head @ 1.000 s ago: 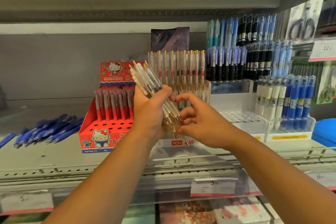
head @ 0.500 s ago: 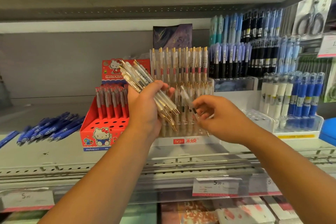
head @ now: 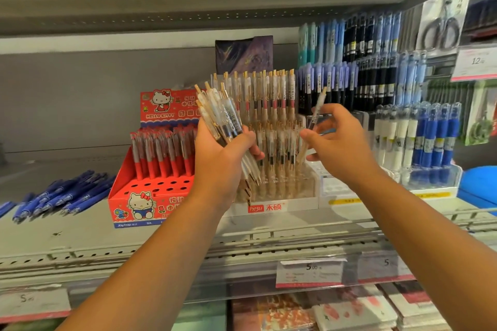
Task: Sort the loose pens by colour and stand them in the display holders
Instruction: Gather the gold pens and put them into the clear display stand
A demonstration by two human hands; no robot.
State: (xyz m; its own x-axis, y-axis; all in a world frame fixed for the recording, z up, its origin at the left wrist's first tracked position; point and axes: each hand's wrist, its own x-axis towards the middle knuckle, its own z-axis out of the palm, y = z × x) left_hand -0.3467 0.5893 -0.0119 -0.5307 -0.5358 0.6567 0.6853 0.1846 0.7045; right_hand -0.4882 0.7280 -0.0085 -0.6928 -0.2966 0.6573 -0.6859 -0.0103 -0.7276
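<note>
My left hand (head: 224,158) grips a bundle of clear pens with gold tips (head: 222,118), slanted with the tips pointing down right. My right hand (head: 340,142) pinches a single clear pen (head: 316,113) almost upright, to the right of the bundle. Both hands hover in front of the clear tiered display holder (head: 279,197), which stands full of matching clear gold pens in two rows. To the left is a red Hello Kitty holder (head: 150,196) with red pens at its back and open holes in front. Loose blue pens (head: 61,196) lie on the shelf at far left.
On the right stand racks of purple, black and light-blue pens (head: 360,80) and a clear holder with white and blue pens (head: 419,140). The shelf front rail (head: 242,250) carries price tags (head: 309,271). Notebooks lie on the shelf below. Scissors hang at the top right.
My right hand drew one pen out of the bundle, carried it to the right and turned it upright. My left hand lifted the bundle slightly.
</note>
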